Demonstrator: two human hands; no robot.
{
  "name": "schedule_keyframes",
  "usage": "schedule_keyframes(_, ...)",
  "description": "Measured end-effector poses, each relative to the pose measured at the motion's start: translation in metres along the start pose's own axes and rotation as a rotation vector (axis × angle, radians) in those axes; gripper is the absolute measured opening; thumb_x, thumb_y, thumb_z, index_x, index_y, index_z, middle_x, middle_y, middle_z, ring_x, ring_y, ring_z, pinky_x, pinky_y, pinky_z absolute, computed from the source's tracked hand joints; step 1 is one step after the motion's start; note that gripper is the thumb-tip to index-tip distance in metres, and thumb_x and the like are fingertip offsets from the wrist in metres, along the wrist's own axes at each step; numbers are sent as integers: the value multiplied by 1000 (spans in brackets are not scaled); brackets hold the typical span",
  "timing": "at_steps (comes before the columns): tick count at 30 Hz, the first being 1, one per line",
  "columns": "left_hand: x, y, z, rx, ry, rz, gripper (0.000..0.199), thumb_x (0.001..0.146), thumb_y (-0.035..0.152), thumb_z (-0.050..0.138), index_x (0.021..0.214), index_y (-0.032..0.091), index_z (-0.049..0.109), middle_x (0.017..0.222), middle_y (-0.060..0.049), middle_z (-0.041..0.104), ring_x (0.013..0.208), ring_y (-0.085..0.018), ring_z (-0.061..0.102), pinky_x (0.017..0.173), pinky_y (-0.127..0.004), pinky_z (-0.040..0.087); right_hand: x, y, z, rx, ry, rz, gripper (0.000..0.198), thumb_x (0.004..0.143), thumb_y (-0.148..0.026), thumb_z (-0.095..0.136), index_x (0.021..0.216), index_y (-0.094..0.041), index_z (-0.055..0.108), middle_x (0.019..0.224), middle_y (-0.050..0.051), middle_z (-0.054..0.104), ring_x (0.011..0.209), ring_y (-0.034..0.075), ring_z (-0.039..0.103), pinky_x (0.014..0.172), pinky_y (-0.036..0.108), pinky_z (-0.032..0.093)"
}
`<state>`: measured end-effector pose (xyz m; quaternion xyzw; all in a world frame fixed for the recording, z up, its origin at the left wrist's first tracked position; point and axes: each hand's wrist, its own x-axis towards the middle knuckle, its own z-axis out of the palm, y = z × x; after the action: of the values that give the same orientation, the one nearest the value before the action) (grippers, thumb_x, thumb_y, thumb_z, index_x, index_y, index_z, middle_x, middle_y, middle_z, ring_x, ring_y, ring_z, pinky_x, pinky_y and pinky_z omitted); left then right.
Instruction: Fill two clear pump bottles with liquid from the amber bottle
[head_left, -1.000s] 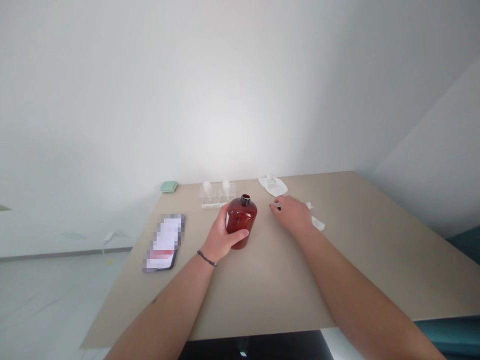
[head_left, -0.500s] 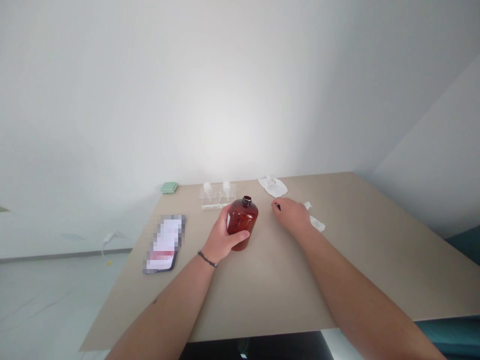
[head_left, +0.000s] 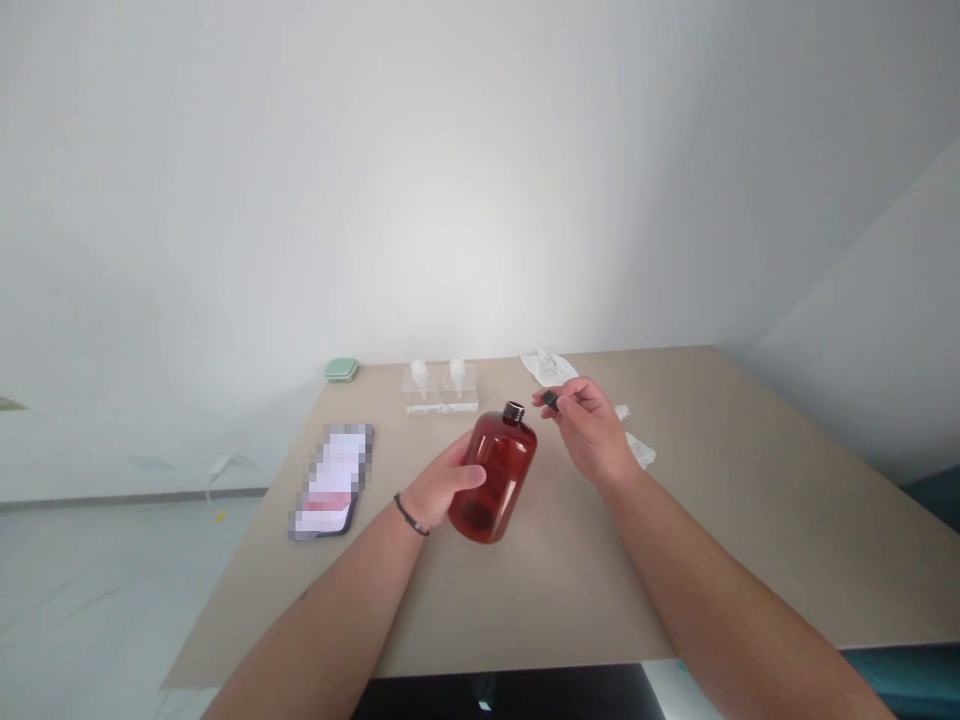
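Observation:
My left hand [head_left: 442,486] grips an amber-brown plastic bottle [head_left: 496,474] by its side and holds it lifted off the beige table [head_left: 720,500], tilted with its open black-rimmed neck up and to the right. My right hand [head_left: 592,428] is raised just right of the neck and pinches a small black cap [head_left: 550,401] between thumb and fingers.
A clear case with two small white-capped bottles [head_left: 441,386] stands behind the amber bottle. White crumpled packaging [head_left: 546,365] lies at the back, white pieces [head_left: 637,447] sit behind my right hand. A phone [head_left: 332,481] lies at the left, a green lid-like object [head_left: 341,370] at the back-left corner.
My left hand lifted the bottle off the table and tilted it. My right hand picked the small black cap up from the table and brought it up beside the bottle's neck.

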<state>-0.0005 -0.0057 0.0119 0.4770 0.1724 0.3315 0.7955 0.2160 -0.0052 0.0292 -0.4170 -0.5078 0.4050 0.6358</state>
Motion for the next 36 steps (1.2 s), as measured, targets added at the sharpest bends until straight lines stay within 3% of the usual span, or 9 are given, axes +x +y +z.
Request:
schedule_keyframes(7, -5, -1, 3, -190, -97, -222, 64, 63, 48, 86, 113, 15, 64, 99, -10, 72, 81, -22, 70, 71, -31, 56, -10, -2, 5, 118, -192, 45, 38, 80, -56, 70, 103, -27, 60, 100, 6, 76, 104, 24, 69, 97, 44, 49)
schedule_keyframes(11, -6, -1, 2, -221, -120, -263, 63, 64, 50, 85, 110, 15, 63, 96, -10, 74, 78, -24, 71, 71, -35, 57, -13, 0, 1, 49, -268, 41, 42, 84, -55, 68, 116, -28, 65, 110, 7, 76, 108, 24, 68, 101, 44, 47)
schedule_keyframes(15, -7, 1, 1, -211, -135, -279, 63, 66, 52, 83, 112, 13, 63, 96, -13, 74, 81, -26, 72, 73, -38, 56, -14, -12, -3, -162, -346, 4, 34, 90, -51, 62, 113, -27, 72, 115, 7, 75, 110, 24, 67, 101, 42, 47)
schedule_keyframes(22, -5, 0, -5, -110, -47, -275, 61, 63, 42, 87, 113, 14, 65, 96, -9, 72, 74, -18, 67, 67, -27, 51, -7, -19, -6, -601, -298, -109, 38, 82, -60, 65, 83, -22, 70, 87, 6, 73, 82, 22, 66, 79, 36, 50)
schedule_keyframes(25, -3, 0, -5, -75, -65, -304, 61, 63, 41, 87, 113, 13, 65, 96, -9, 71, 73, -17, 66, 66, -26, 51, -7, -16, -8, -684, -359, -96, 56, 89, -71, 44, 69, -21, 60, 68, 3, 62, 67, 18, 56, 65, 32, 44)
schedule_keyframes(28, -3, 1, -5, -65, -75, -304, 62, 65, 43, 86, 115, 13, 65, 98, -10, 71, 75, -18, 67, 67, -26, 51, -6, -21, -14, -577, -417, -35, 66, 97, -67, 21, 81, -21, 66, 67, 2, 60, 64, 17, 52, 64, 32, 43)
schedule_keyframes(32, -2, 0, -9, -84, -96, -310, 61, 66, 42, 86, 116, 13, 64, 99, -10, 72, 75, -18, 68, 67, -26, 52, -3, -28, -20, -333, -502, 126, 44, 85, -58, 62, 106, -20, 69, 83, 3, 68, 71, 16, 59, 67, 30, 46)
schedule_keyframes(34, -2, -2, -13, -93, -119, -319, 60, 67, 41, 85, 116, 14, 64, 99, -10, 72, 75, -18, 68, 66, -25, 52, -2, -27, -21, -320, -521, 193, 42, 77, -56, 71, 97, -19, 69, 76, 1, 66, 64, 15, 56, 60, 28, 43)
schedule_keyframes(36, -1, -4, -15, -90, -139, -332, 58, 68, 40, 85, 116, 14, 65, 100, -10, 72, 76, -18, 69, 67, -25, 53, -1, -23, -20, -422, -478, 199, 43, 79, -61, 65, 73, -19, 64, 58, -2, 56, 53, 12, 48, 51, 26, 36)
